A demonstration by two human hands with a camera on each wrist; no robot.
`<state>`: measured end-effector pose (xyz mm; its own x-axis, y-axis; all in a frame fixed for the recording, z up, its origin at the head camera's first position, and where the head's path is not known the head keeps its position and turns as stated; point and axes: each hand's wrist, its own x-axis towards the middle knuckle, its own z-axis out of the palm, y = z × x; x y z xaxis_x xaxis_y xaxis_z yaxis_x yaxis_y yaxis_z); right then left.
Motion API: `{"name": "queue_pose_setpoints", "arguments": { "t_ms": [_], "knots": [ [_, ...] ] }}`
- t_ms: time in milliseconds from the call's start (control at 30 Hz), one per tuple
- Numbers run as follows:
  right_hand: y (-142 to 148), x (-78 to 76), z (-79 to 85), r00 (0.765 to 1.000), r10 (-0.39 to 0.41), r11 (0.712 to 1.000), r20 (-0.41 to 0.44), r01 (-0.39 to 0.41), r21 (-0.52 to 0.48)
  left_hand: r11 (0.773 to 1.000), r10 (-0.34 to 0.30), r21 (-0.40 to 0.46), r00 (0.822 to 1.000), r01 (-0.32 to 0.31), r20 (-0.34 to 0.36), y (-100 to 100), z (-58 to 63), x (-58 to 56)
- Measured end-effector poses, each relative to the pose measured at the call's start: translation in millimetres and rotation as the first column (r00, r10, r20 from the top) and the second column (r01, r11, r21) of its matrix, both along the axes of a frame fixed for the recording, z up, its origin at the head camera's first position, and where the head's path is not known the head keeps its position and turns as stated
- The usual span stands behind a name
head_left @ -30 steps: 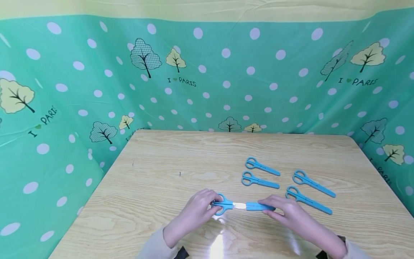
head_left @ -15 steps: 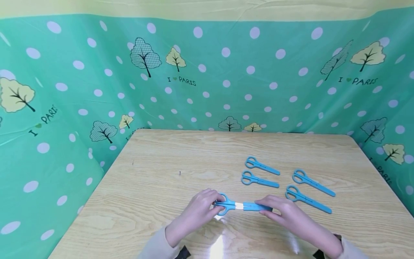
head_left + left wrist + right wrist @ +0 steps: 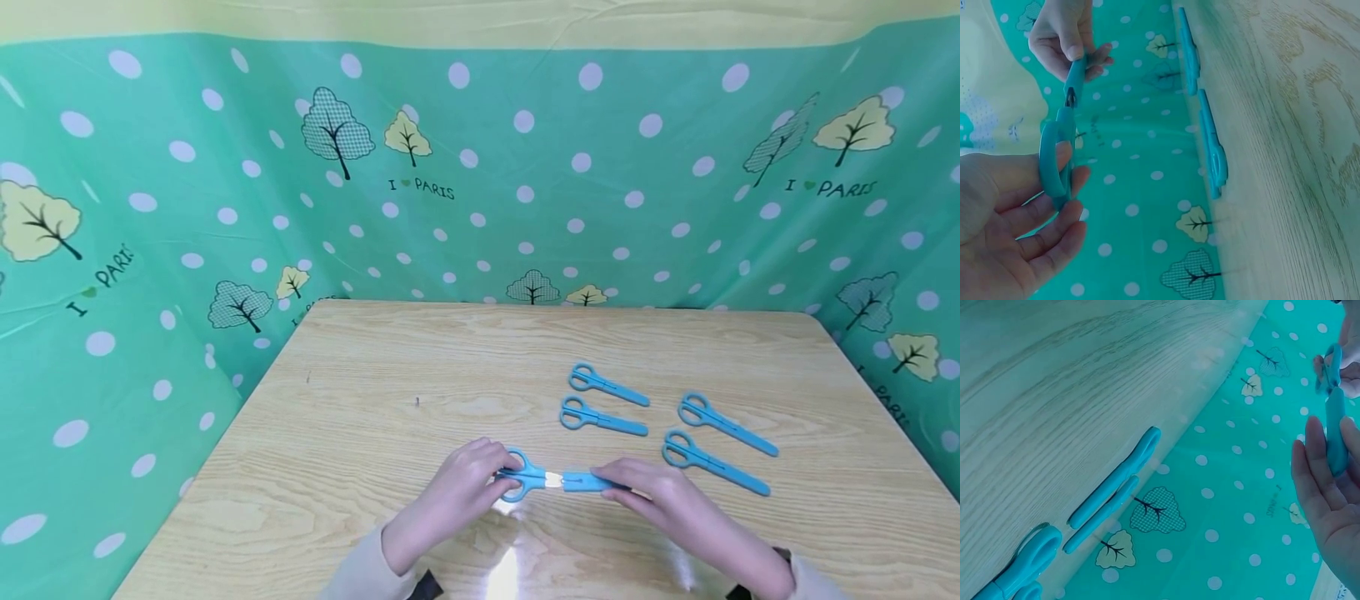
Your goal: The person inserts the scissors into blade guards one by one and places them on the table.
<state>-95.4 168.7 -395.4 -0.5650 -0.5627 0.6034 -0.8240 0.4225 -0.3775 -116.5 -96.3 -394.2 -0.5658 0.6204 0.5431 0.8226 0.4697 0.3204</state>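
Blue-handled scissors (image 3: 528, 477) are held level above the near part of the table. My left hand (image 3: 467, 482) grips their finger loops, the thumb and fingers around the handles. A blue sheath (image 3: 581, 482) covers the blade tips, and my right hand (image 3: 654, 490) pinches its far end between thumb and fingers. Between handle and sheath a short length of bare metal blade shows. The left wrist view shows the scissors' loop (image 3: 1054, 164) in the left fingers and the sheath (image 3: 1075, 76) in the other hand. In the right wrist view the sheath (image 3: 1336, 431) lies between thumb and fingers.
Several sheathed blue scissors lie on the wooden table (image 3: 360, 350) beyond the right hand: two pairs (image 3: 611, 389) (image 3: 607, 418) side by side, and two more (image 3: 727, 425) (image 3: 716, 463) further right. A green dotted curtain (image 3: 480, 183) hangs behind and left of the table.
The sheath has moved left along the blades with my right hand, so the bare metal gap is shorter than one second ago. My left hand has shifted slightly right.
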Motion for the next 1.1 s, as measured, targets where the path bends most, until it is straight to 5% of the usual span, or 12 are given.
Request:
{"name": "queue_pose_setpoints", "arguments": {
  "t_ms": [667, 967, 1100],
  "knots": [
    [-7, -4.6, -1.7, 0.996, 0.028, 0.999, -0.082, -0.030, -0.018, 0.999, -0.024, -0.046, 0.987, 0.017, -0.160, 10, 2.7, -2.3],
    [-8, -5.0, -5.6, 0.997, 0.028, 0.999, -0.065, -0.030, -0.028, 0.999, -0.014, -0.045, 0.989, 0.008, -0.145, 12, -1.0, -2.1],
    [-7, -3.4, -6.1, 1.000, -0.004, 1.000, -0.020, 0.004, -0.005, 0.998, -0.014, -0.057, 0.997, 0.010, -0.080, 13, -1.7, -2.4]
  ]
}}
